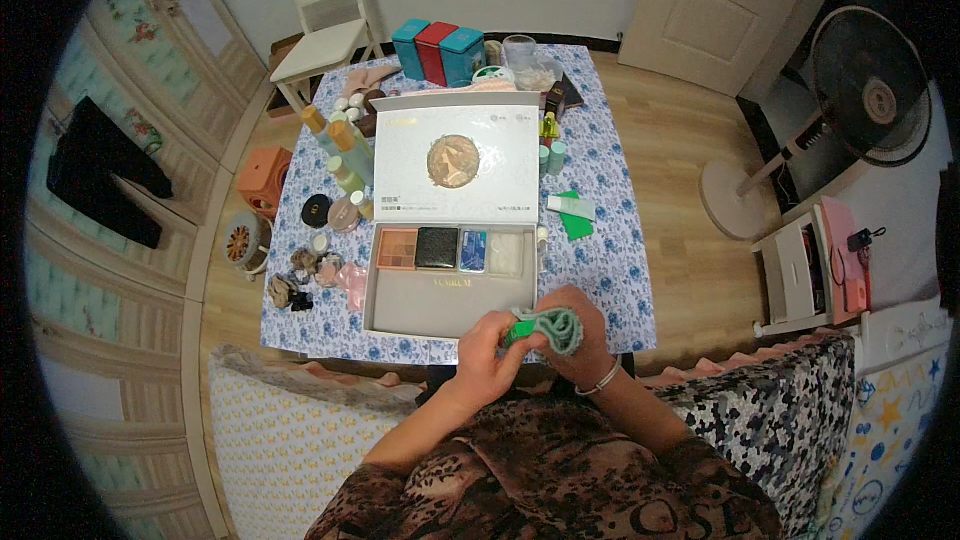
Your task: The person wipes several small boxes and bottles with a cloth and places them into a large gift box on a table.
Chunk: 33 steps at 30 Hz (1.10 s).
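Observation:
My right hand (pixel 583 328), with a bracelet at the wrist, is closed round a folded grey-green cloth (pixel 566 332). Its layers show at the end facing me. My left hand (pixel 486 355) pinches a bright green piece (pixel 523 329) at the cloth's left side; whether the two are joined I cannot tell. Both hands are above the table's near edge, by the right front corner of an open white box (pixel 450 310). Along the box's back lie a makeup palette (pixel 397 249), a black textured case (pixel 437 248), a blue-and-white packet (pixel 473 251) and a clear pack (pixel 504 253).
The box's lid (pixel 410 175) stands raised. Left of it are yellow-capped bottles (pixel 350 145), a round black compact (pixel 316 210) and hair scrunchies (pixel 285 291). A white tube (pixel 571 206) lies on a green sheet (pixel 577 227) to the right. Tins (pixel 432 52) stand behind; a fan (pixel 735 190) is on the floor.

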Tool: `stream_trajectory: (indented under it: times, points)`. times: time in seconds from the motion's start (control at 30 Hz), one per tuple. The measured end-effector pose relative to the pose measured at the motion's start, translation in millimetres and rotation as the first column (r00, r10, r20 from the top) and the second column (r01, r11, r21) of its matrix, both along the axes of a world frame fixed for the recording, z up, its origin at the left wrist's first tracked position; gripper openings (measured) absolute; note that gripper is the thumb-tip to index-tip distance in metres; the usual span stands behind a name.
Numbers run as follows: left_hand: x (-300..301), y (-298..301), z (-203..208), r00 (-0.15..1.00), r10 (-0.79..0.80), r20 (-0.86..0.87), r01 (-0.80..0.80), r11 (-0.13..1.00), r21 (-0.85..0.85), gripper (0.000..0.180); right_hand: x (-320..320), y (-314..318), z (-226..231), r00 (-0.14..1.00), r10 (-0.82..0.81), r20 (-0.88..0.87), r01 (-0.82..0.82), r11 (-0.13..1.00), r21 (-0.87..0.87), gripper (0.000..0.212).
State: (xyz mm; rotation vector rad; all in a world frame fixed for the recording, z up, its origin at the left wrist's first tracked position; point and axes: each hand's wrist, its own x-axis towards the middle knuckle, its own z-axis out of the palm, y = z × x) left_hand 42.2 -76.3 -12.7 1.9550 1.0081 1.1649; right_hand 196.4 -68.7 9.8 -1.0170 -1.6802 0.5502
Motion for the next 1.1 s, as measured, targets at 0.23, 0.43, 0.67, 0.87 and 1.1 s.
stream_trajectory:
  times: [0.23, 0.43, 0.67, 0.87, 1.1]
  points:
    - [4.9, -11.0, 3.3, 0.965, 0.121, 0.231, -0.106, 0.992, -0.075, 0.027, -5.7, -3.9, 3.5, 0.758, -0.194, -0.622, -0.078, 0.921, -0.382, 0.030]
    - [8.6, 2.2, 10.9, 0.791, 0.284, 0.542, -0.007, 0.890, -0.456, 0.023, -6.7, -4.7, -2.9, 0.976, 0.048, 0.214, 0.020, 0.952, -0.307, 0.039]
    - [-6.2, 33.9, -65.4, 0.896, 0.364, 0.256, -0.170, 0.811, -0.559, 0.015, -0.6, -13.7, -49.1, 0.806, 0.190, 0.561, 0.155, 0.846, -0.510, 0.045]
    - [-6.3, 51.0, -115.8, 0.953, 0.301, -0.046, -0.280, 0.807, -0.521, 0.019, 9.0, -0.9, -47.1, 0.753, 0.300, 0.585, 0.282, 0.657, -0.700, 0.053]
    - [-0.7, 60.1, -116.6, 0.970, 0.033, -0.241, -0.170, 0.802, -0.573, 0.026, 19.1, 7.9, -63.7, 0.790, 0.355, 0.500, 0.241, 0.569, -0.786, 0.068]
